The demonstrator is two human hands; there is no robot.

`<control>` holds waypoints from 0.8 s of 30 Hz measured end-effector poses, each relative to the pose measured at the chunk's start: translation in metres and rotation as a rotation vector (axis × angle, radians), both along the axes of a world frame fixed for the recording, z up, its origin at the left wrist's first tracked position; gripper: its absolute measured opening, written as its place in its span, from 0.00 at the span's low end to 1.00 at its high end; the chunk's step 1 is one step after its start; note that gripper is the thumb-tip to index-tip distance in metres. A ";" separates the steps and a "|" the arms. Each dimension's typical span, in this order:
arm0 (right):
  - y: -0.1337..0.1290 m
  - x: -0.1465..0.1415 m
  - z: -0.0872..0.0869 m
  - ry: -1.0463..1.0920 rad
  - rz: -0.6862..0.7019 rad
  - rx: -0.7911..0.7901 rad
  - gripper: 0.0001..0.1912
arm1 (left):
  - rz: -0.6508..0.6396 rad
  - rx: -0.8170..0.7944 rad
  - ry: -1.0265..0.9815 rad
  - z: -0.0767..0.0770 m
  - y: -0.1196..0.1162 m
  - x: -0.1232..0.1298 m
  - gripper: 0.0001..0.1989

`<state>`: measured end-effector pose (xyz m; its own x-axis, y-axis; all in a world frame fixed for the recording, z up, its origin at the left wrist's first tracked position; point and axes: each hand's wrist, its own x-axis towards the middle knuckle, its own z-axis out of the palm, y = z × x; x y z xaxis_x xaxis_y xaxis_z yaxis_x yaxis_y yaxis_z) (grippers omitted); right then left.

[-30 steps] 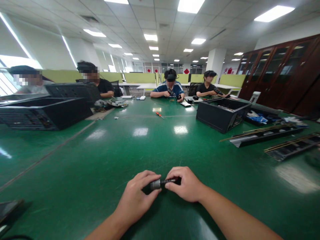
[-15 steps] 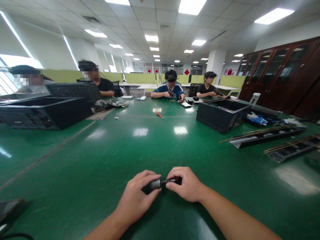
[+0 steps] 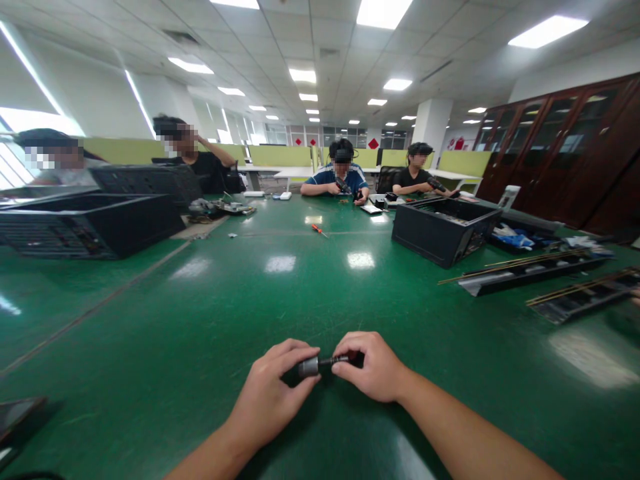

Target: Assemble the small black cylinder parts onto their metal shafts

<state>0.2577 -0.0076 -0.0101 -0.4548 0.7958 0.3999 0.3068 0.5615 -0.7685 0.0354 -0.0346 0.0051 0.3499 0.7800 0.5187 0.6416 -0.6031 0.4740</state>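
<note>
Partly, the right hand (image 3: 373, 368) hides the dark shaft (image 3: 326, 362).

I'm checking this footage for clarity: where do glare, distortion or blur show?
Head view: ceiling lights glare as white patches on the table; head view: wide-angle stretch toward the edges, the dark case looking drawn out; head view: fine detail is soft on the grey cylinder in the left hand.

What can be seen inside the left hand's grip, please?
Within the left hand, a grey cylindrical part shows, with a dark shaft running from it to the right hand. The surfaces the grip covers cannot be seen.
</note>
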 end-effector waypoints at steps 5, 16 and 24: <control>-0.001 0.000 0.000 -0.006 -0.007 0.009 0.03 | 0.007 0.006 0.001 0.001 0.000 0.001 0.14; 0.000 0.001 0.001 -0.010 -0.008 0.019 0.03 | 0.015 0.016 0.008 0.002 0.000 0.001 0.13; -0.001 0.001 0.002 -0.019 -0.014 0.005 0.03 | 0.002 0.018 -0.001 0.004 -0.002 0.003 0.12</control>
